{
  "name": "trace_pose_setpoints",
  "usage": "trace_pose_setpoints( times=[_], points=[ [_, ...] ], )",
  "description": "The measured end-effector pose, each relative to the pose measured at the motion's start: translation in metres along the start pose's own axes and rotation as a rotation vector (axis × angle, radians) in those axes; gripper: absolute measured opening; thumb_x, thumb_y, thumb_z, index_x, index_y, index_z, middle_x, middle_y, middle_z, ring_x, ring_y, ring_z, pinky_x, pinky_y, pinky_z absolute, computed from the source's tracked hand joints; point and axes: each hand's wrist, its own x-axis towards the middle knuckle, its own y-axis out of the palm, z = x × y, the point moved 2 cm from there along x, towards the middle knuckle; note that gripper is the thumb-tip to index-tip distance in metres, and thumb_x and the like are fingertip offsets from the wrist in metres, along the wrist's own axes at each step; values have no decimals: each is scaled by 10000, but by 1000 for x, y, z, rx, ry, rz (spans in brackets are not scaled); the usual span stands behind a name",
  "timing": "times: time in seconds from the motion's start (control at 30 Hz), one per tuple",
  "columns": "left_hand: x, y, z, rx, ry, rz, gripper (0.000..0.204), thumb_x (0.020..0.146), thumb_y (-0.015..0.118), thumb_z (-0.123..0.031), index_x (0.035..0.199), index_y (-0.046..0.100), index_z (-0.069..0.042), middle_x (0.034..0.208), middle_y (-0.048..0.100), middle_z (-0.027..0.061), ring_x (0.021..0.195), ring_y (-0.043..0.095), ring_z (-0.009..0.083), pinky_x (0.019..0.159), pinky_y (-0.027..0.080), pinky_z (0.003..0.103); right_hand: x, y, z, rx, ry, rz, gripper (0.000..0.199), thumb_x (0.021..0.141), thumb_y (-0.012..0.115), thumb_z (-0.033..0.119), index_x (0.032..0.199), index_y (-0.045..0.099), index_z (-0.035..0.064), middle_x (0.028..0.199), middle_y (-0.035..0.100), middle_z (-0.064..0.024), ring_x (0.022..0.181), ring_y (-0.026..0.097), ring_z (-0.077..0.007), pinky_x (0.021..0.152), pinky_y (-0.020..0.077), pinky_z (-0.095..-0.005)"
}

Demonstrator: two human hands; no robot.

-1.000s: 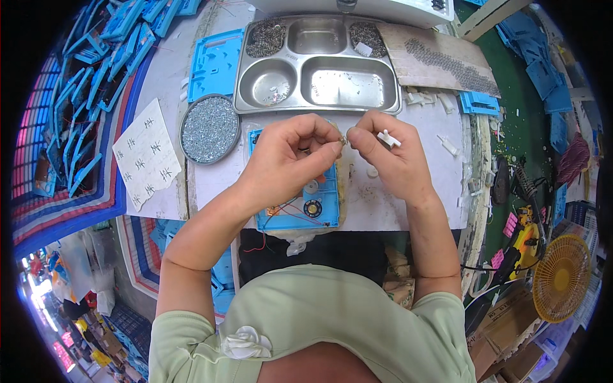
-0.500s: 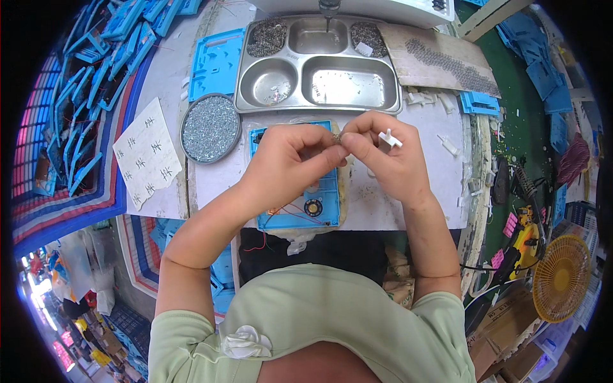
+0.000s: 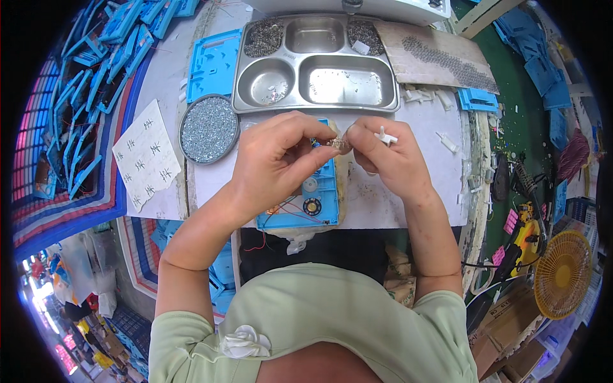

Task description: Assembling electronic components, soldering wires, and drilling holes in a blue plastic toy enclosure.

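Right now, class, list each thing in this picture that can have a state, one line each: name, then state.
Left hand: pinching a small part, fingertips meeting the right hand's.
Right hand: pinching the same small part, a white plastic piece tucked between its fingers.
Blue jig: flat on the table, partly under the hands.
Steel tray: compartments partly filled.
Round dish: full of small metal pieces.

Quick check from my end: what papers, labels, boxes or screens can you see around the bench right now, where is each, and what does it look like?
Paper sheet: left of the round dish of small parts, white, rectangular, tilted, rows of dark handwritten marks.
Cardboard boxes: lower right on the floor, below the yellow fan, brown, with white label patches.
Small white tag: in the top right compartment of the steel tray, lying on the dark parts.
No screens are visible.
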Motion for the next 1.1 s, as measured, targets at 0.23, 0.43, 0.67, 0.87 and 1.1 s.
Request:
trace_pose_setpoints(
  times=[0.23, 0.43, 0.67, 0.87, 1.1],
  points=[
    [-1, 2, 3, -72, -37, 4, 134, 837, 783, -65, 931, 712, -1, 829, 692, 63, 632, 625, 98, 575, 493, 246, 1, 3, 0, -168, -133, -30, 333, 1021, 598, 277, 825, 611, 9, 702, 543, 17, 695, 454, -62, 622, 402, -250],
    [-3, 1, 3, -193, -162, 44, 136, 861, 768, -74, 947, 710, 15, 851, 697, 65, 675, 644, 88, 606, 517, 243, 0, 4, -3, -184, -194, -66, 321, 1033, 572, 262, 846, 595, 3, 710, 539, -5, 693, 468, -81, 630, 411, -257],
    [-2, 0, 9, -166, -37, 47, 113, 891, 736, -69, 955, 705, 20, 837, 686, 62, 674, 646, 85, 599, 515, 244, -1, 8, -2, -121, -156, -61, 337, 1051, 542, 271, 832, 561, 16, 706, 520, 2, 659, 447, -71, 593, 380, -253],
    [-6, 3, 9, -293, -235, 59, 115, 919, 691, -72, 991, 691, 18, 796, 659, 37, 618, 617, 65, 541, 486, 228, 0, 10, -6, -1, -97, -49, 324, 1057, 531, 269, 840, 548, 29, 711, 496, 26, 644, 410, -47, 564, 347, -238],
    [-6, 2, 11, -291, -326, 127, 101, 919, 646, -75, 972, 655, 10, 776, 624, 6, 624, 574, 29, 536, 464, 201, 1, 9, -10, -240, -159, -92, 280, 1036, 557, 241, 875, 576, 12, 698, 545, -58, 640, 496, -144, 597, 411, -291]
  ],
)
